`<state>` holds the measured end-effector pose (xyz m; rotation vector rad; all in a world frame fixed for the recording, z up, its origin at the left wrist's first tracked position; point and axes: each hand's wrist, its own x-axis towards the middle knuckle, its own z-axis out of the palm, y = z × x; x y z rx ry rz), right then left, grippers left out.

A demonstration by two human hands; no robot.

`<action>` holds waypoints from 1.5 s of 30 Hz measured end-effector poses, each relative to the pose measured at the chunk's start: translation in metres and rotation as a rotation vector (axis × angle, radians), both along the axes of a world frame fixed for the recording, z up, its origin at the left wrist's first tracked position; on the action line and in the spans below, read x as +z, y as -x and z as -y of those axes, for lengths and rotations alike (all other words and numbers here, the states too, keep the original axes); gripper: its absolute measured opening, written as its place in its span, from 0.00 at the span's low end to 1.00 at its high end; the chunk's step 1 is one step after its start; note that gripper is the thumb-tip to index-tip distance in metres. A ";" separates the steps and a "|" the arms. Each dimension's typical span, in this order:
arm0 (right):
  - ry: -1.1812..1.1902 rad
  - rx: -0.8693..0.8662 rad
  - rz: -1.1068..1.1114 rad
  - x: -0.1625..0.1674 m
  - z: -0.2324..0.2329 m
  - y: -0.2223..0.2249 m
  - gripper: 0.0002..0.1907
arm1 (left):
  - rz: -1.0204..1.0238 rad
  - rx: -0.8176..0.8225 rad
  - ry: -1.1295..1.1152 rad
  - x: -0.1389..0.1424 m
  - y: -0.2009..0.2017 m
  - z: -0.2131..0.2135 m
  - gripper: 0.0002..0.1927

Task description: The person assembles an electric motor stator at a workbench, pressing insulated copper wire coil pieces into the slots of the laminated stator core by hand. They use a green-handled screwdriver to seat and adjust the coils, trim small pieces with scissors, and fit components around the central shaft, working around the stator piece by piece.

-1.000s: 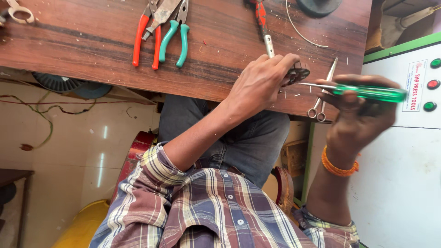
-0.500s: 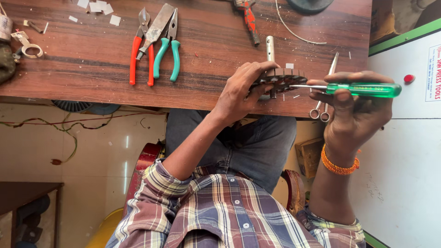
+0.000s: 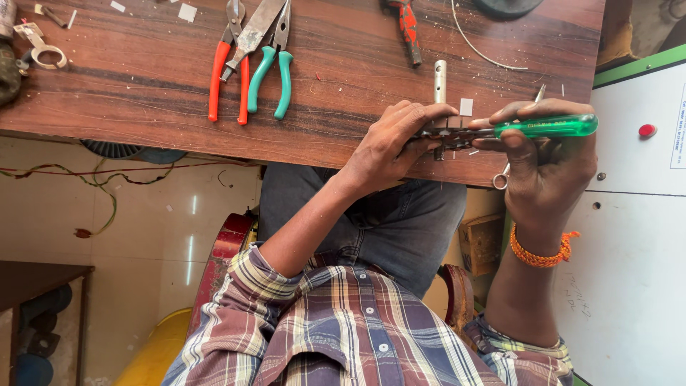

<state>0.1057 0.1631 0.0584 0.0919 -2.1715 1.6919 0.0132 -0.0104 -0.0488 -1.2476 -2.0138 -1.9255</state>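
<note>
Your left hand (image 3: 389, 146) pinches a small dark part (image 3: 443, 136), perhaps metal; your right hand (image 3: 550, 161) grips the green screwdriver (image 3: 547, 127) against it, over the bench (image 3: 143, 100).

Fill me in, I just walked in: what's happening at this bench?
A person in a plaid shirt sits at a wooden bench. The left hand pins a small dark part at the bench edge, while the right hand holds a green-handled screwdriver with its tip at that part. Red pliers, teal pliers, a metal tube and scissors lie on the bench nearby, untouched.
</note>
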 end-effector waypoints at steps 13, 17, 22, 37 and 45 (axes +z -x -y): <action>-0.134 0.078 -0.047 -0.007 -0.014 -0.012 0.16 | -0.065 0.004 0.096 0.001 -0.006 -0.009 0.29; -0.249 -0.080 0.118 0.016 -0.012 -0.008 0.14 | -0.119 -0.039 0.085 0.000 0.001 -0.007 0.31; -0.676 -0.010 0.029 0.042 -0.006 0.000 0.12 | -0.162 -0.088 0.130 0.000 0.008 -0.005 0.32; -0.437 -0.095 -0.182 -0.013 -0.016 -0.033 0.12 | -0.078 -0.059 0.104 0.001 0.008 -0.003 0.28; 0.051 -0.188 -0.190 -0.032 -0.045 -0.043 0.18 | -0.062 -0.075 0.083 0.001 0.010 -0.002 0.27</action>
